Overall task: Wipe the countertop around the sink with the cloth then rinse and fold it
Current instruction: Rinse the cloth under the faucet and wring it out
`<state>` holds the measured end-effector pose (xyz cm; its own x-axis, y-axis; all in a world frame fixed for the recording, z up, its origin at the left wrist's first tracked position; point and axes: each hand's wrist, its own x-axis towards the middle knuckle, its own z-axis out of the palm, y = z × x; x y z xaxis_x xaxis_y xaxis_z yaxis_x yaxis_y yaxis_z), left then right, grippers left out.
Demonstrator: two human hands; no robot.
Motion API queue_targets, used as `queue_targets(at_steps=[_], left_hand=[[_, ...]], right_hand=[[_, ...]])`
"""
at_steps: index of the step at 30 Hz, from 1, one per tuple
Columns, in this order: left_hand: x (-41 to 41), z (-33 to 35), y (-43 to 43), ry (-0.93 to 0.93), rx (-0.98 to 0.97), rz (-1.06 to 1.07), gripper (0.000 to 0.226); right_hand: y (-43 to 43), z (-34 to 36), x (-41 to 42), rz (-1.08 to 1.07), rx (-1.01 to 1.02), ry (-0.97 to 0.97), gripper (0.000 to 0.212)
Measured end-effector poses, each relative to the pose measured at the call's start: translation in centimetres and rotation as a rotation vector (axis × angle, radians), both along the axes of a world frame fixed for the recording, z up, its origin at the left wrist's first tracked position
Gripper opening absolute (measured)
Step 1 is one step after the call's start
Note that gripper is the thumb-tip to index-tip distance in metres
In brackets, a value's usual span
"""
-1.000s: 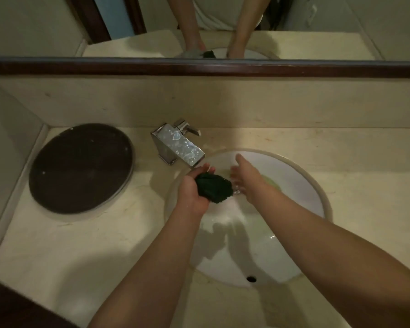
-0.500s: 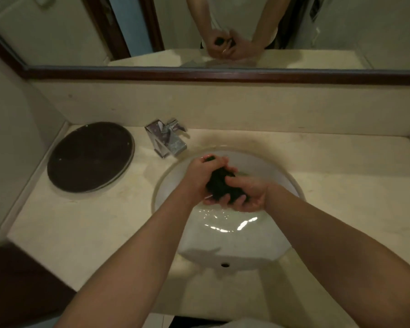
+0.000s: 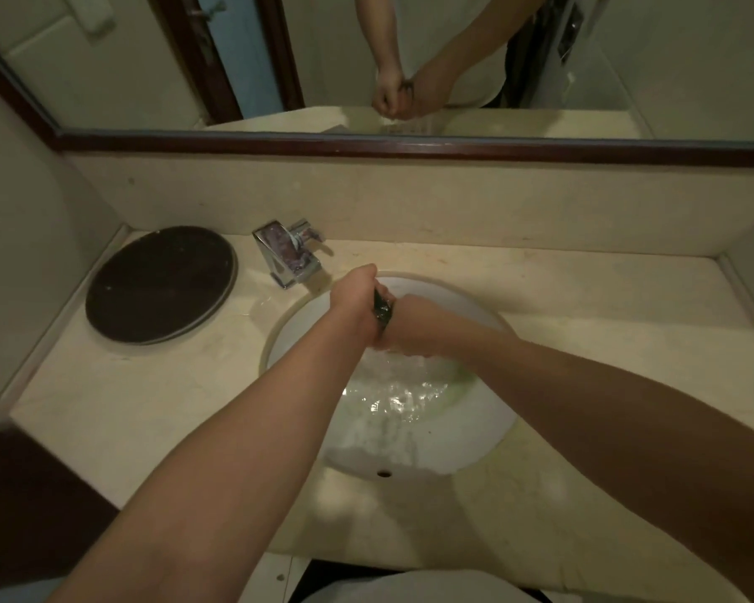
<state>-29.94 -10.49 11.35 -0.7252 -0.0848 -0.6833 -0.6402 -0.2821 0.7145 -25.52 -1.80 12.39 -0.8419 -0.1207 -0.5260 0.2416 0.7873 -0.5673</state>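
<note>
1. I see the cloth (image 3: 383, 307) as a dark, glossy, bunched strip, its long axis running 12 to 6 o'clock.
2. The left hand (image 3: 353, 304) and right hand (image 3: 414, 326) both grip it above the sink (image 3: 466, 450), toward 12 o'clock.

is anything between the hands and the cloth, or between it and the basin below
Nothing visible does. The left hand and right hand both grip the dark cloth directly, bunched between them. It is held over the sink with only water beneath; the faucet stands behind and to the left, apart from it.
</note>
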Motion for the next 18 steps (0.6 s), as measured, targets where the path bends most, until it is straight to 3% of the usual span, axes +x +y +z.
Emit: queue_targets(at_steps=[4, 6, 8, 10, 13, 16, 18], left_hand=[[-0.2, 0.0, -0.7, -0.053, 0.095, 0.030, 0.038], [-0.5, -0.3, -1.2, -0.032, 0.094, -0.004, 0.033], [-0.8, -0.1, -1.6, 0.014, 0.125, -0.095, 0.030], [-1.0, 0.9, -2.4, 0.122, 0.008, -0.265, 0.025], [-0.6, 2.4, -4.2, 0.461, -0.235, -0.540, 0.027], [-0.2, 3.0, -6.2, 1.119, -0.700, -0.862, 0.066], [-0.6, 3.0, -6.5, 1.565, -1.011, -1.032, 0.071]], right_hand=[[-1.2, 0.1, -0.1, 0.157, 0.404, 0.241, 0.014], [-1.5, -0.2, -0.5, 0.113, 0.335, 0.183, 0.011], [-1.1, -0.2, -1.0, -0.011, 0.138, 0.053, 0.012], [-0.1, 0.5, -1.6, -0.094, 0.026, -0.034, 0.009], [1.6, 2.5, -2.5, -0.205, -0.091, -0.109, 0.011], [2.8, 4.2, -3.0, -0.211, -0.243, -0.273, 0.014], [2.7, 5.4, -2.9, -0.126, -0.296, -0.358, 0.015]])
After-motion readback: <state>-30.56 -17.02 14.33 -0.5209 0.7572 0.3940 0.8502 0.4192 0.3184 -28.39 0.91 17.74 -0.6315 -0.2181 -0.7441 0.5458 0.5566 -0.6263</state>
